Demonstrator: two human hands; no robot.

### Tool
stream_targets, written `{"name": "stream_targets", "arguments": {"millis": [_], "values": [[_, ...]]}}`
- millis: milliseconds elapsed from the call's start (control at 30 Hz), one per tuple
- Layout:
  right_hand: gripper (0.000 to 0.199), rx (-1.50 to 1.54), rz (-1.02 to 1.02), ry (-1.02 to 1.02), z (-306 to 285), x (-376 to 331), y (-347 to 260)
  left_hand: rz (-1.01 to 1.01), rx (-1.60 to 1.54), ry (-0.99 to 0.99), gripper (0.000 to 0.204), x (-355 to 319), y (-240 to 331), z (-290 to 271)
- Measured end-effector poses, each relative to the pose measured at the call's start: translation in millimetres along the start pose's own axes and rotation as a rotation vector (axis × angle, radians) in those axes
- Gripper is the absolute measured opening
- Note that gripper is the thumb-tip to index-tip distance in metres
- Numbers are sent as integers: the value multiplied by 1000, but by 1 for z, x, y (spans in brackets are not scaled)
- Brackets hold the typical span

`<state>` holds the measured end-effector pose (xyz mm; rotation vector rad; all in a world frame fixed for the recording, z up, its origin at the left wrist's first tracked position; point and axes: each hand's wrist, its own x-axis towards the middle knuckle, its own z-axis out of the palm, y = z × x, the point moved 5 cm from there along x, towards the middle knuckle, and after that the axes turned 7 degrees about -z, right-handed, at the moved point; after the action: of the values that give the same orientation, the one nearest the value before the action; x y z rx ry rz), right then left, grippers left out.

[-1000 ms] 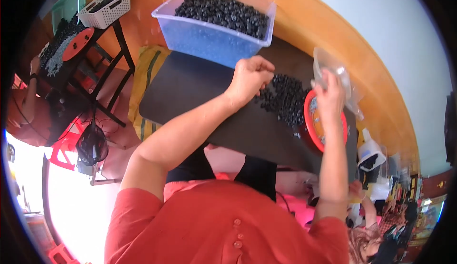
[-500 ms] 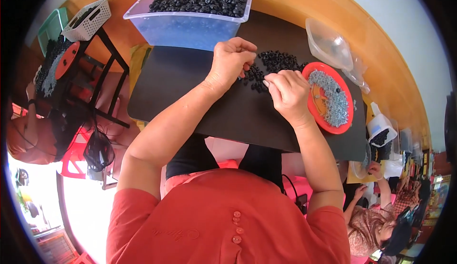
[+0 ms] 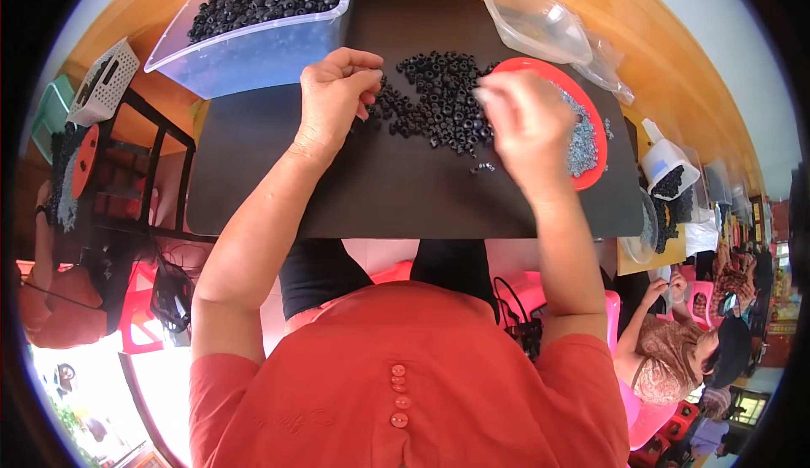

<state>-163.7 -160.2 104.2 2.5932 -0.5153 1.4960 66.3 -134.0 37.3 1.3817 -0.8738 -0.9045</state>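
Observation:
My left hand (image 3: 336,97) hovers over the left end of a loose pile of small black ring-shaped parts (image 3: 447,101). Its thumb and fingertips are pinched together, and what lies between them is too small to make out. Between the pile and a red plate (image 3: 601,135), my right hand (image 3: 530,122) is smeared by motion and covers part of the plate's left side. Its fingers cannot be read clearly. Tiny grey-silver pieces (image 3: 582,143) lie in the plate. A few similar silvery pieces (image 3: 483,167) rest on the dark tabletop (image 3: 405,190) below the pile.
A large translucent tub (image 3: 245,59) full of black parts stands at the far left. An empty clear plastic container (image 3: 536,25) lies at the far right. Neighbouring tables hold a white basket (image 3: 105,84) and a white scoop (image 3: 671,164). Other people sit on both sides.
My view has shifted, so the tub and pile sit further left. My right hand has drawn away from my left, toward the red plate. The left hand keeps its pinch.

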Motion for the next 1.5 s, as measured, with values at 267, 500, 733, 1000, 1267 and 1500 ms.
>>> {"name": "stream_targets", "arguments": {"millis": [267,500,733,1000,1267,1500], "values": [[12,-495,591,-443,-80,-76,166,5,14,-33,18,0,3,6],[17,-558,476,-707,-65,-77,155,-6,8,-1,17,4,-2,1],[19,-331,481,-411,-74,-81,153,-19,5,-5,18,3,-2,5],[29,1022,1085,-12,-55,-60,96,6,17,-38,17,-1,2,5],[28,1160,1095,-60,-32,-49,62,25,12,-69,15,-4,4,7],[25,1290,983,-145,-13,-39,43,49,41,-67,14,-6,8,7]]}}
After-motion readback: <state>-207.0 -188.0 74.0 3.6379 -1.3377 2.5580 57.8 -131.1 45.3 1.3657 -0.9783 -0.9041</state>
